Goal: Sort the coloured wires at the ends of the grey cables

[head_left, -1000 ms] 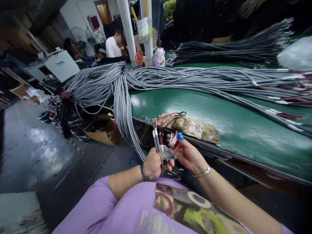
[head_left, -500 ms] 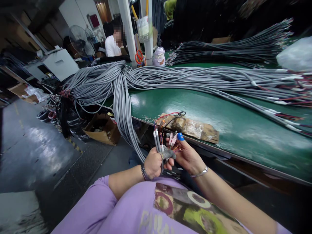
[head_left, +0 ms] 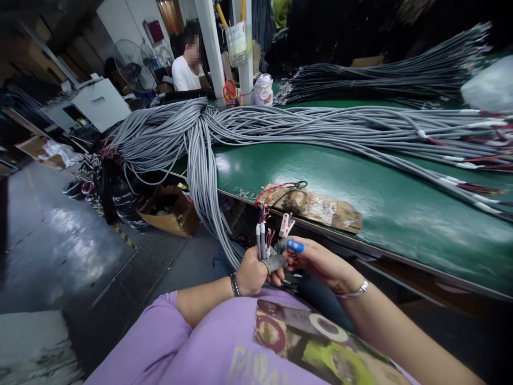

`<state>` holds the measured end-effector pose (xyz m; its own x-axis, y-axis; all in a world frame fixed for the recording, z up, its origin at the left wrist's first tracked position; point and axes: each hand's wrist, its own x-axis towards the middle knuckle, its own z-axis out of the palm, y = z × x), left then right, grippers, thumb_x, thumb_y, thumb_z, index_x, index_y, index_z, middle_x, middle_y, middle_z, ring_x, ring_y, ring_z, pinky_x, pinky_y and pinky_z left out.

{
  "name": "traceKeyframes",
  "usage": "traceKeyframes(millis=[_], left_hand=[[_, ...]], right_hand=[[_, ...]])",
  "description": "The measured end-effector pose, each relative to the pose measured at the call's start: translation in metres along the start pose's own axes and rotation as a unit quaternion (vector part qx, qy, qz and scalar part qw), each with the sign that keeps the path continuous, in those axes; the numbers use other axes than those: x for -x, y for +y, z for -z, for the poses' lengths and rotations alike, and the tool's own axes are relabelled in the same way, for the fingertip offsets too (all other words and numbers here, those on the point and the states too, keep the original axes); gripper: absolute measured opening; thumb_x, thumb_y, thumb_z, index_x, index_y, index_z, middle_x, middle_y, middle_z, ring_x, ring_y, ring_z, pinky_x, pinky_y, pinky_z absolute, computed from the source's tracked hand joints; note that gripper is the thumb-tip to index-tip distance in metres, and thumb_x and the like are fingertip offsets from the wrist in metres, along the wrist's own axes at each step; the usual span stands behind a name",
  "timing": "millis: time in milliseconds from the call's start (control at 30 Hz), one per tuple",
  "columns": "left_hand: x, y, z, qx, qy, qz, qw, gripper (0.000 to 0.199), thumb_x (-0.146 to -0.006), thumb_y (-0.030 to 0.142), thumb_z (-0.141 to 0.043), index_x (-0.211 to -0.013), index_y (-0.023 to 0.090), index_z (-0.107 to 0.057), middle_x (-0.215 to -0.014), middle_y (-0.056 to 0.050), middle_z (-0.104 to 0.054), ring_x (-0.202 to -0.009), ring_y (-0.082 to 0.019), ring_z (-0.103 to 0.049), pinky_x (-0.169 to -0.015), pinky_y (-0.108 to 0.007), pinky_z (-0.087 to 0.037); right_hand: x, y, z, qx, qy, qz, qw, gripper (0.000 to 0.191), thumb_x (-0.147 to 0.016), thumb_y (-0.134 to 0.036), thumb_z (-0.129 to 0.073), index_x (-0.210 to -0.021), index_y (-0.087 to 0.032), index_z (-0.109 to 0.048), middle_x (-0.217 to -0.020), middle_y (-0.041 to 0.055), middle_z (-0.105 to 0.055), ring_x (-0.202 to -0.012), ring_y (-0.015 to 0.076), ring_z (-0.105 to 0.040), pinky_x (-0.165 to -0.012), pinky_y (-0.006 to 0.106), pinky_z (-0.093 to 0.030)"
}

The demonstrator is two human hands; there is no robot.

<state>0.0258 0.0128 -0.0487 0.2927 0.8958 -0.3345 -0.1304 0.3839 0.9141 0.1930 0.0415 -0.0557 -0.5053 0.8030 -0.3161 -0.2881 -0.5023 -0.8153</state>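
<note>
My left hand point(head_left: 253, 271), its thumb wrapped in grey, is closed around grey cable ends point(head_left: 261, 240) that stand upright with coloured wires at their tips. Close beside it, my right hand point(head_left: 316, 262) has blue tape on one finger. Its fingers are pinched near the left thumb, and what they hold is too small to make out. A pink clip point(head_left: 286, 225) stands just above the right fingers, at the table edge. Behind the cable ends lies a taped cardboard strip point(head_left: 340, 215) with a red and a black wire on it.
Long grey cables point(head_left: 312, 125) run across the green table point(head_left: 256, 166), and a bundle hangs over its edge. Black cables point(head_left: 377, 80) lie further back. Scissors point(head_left: 230, 91) and a lidded cup point(head_left: 263, 90) stand by the post. A person point(head_left: 185, 72) sits beyond. An open carton point(head_left: 170, 211) is below.
My right hand has turned and moved slightly right and down, away from the pink clip. The left hand still grips the cable ends, slightly lower.
</note>
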Motion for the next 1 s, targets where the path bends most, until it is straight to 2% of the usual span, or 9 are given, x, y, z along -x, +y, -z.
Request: traceKeyframes(millis=[100, 200, 267, 400, 533, 633, 867, 933, 1000], left_hand=[[-0.001, -0.001, 0.000, -0.035, -0.026, 0.007, 0.999, 0.045, -0.065, 0.054, -0.073, -0.074, 0.013, -0.057, -0.052, -0.001, -0.060, -0.037, -0.009, -0.052, -0.036, -0.018, -0.030], [-0.002, -0.001, 0.001, -0.069, -0.073, 0.044, 0.994, 0.044, -0.065, 0.053, -0.072, -0.073, 0.012, -0.058, -0.052, -0.002, -0.061, -0.038, -0.010, -0.054, -0.037, -0.018, -0.030], [-0.003, 0.000, 0.002, -0.080, -0.091, 0.069, 0.990, 0.043, -0.065, 0.053, -0.072, -0.070, 0.013, -0.058, -0.051, -0.002, -0.060, -0.038, -0.010, -0.054, -0.036, -0.018, -0.029], [-0.002, 0.002, 0.005, -0.046, -0.086, 0.068, 0.993, 0.044, -0.064, 0.054, -0.072, -0.064, 0.012, -0.057, -0.052, -0.003, -0.061, -0.038, -0.010, -0.054, -0.035, -0.019, -0.028], [0.000, 0.005, 0.005, 0.020, -0.054, 0.022, 0.998, 0.048, -0.065, 0.057, -0.072, -0.067, 0.011, -0.060, -0.054, -0.003, -0.061, -0.038, -0.010, -0.054, -0.036, -0.019, -0.030], [0.000, 0.010, -0.001, 0.057, -0.034, 0.002, 0.998, 0.048, -0.064, 0.057, -0.073, -0.068, 0.011, -0.059, -0.054, -0.003, -0.062, -0.037, -0.009, -0.052, -0.036, -0.019, -0.031], [-0.007, 0.016, -0.011, 0.098, 0.007, -0.010, 0.995, 0.046, -0.065, 0.054, -0.073, -0.073, 0.010, -0.062, -0.055, -0.003, -0.061, -0.037, -0.009, -0.052, -0.036, -0.018, -0.027], [-0.009, 0.016, -0.011, 0.095, 0.012, 0.000, 0.995, 0.047, -0.064, 0.054, -0.073, -0.073, 0.009, -0.062, -0.055, -0.004, -0.061, -0.038, -0.008, -0.051, -0.037, -0.019, -0.027], [-0.010, 0.016, -0.010, 0.093, 0.011, 0.002, 0.996, 0.048, -0.064, 0.055, -0.072, -0.074, 0.009, -0.062, -0.056, -0.004, -0.061, -0.038, -0.008, -0.051, -0.038, -0.019, -0.028]], right_hand=[[0.004, -0.009, -0.007, 0.076, 0.001, 0.019, 0.997, 0.037, -0.063, -0.043, -0.083, -0.071, -0.015, -0.061, -0.064, -0.0003, -0.064, -0.056, 0.0103, -0.055, -0.057, 0.024, -0.042], [0.006, -0.018, -0.015, 0.124, -0.073, 0.009, 0.990, 0.034, -0.070, -0.046, -0.077, -0.075, -0.016, -0.062, -0.062, 0.0021, -0.068, -0.054, 0.0148, -0.060, -0.057, 0.029, -0.046], [0.008, -0.020, -0.017, 0.147, -0.094, 0.011, 0.985, 0.033, -0.073, -0.047, -0.074, -0.077, -0.016, -0.064, -0.063, 0.0028, -0.069, -0.053, 0.0163, -0.061, -0.057, 0.030, -0.047], [0.007, -0.011, -0.004, 0.138, -0.025, 0.064, 0.988, 0.031, -0.070, -0.044, -0.077, -0.075, -0.015, -0.069, -0.070, 0.0033, -0.070, -0.062, 0.0151, -0.061, -0.064, 0.029, -0.047], [0.000, 0.001, 0.014, -0.025, 0.016, 0.052, 0.998, 0.041, -0.073, -0.056, -0.071, -0.084, -0.017, -0.070, -0.078, 0.0061, -0.071, -0.069, 0.0174, -0.064, -0.067, 0.031, -0.051], [-0.010, 0.003, 0.011, -0.094, 0.029, 0.058, 0.993, 0.042, -0.075, -0.061, -0.066, -0.085, -0.019, -0.068, -0.078, 0.0048, -0.069, -0.065, 0.0158, -0.062, -0.062, 0.029, -0.050], [-0.030, 0.011, -0.008, -0.010, 0.151, 0.172, 0.973, 0.047, -0.078, -0.067, -0.057, -0.073, -0.021, -0.064, -0.059, 0.0008, -0.060, -0.053, 0.0161, -0.053, -0.054, 0.031, -0.045], [-0.032, 0.013, -0.008, -0.015, 0.141, 0.165, 0.976, 0.053, -0.078, -0.073, -0.051, -0.082, -0.023, -0.066, -0.060, 0.0022, -0.063, -0.056, 0.0196, -0.058, -0.057, 0.034, -0.047], [-0.034, 0.013, -0.008, -0.041, 0.095, 0.145, 0.984, 0.060, -0.076, -0.077, -0.047, -0.091, -0.023, -0.067, -0.060, 0.0034, -0.064, -0.057, 0.0221, -0.061, -0.059, 0.037, -0.050]])
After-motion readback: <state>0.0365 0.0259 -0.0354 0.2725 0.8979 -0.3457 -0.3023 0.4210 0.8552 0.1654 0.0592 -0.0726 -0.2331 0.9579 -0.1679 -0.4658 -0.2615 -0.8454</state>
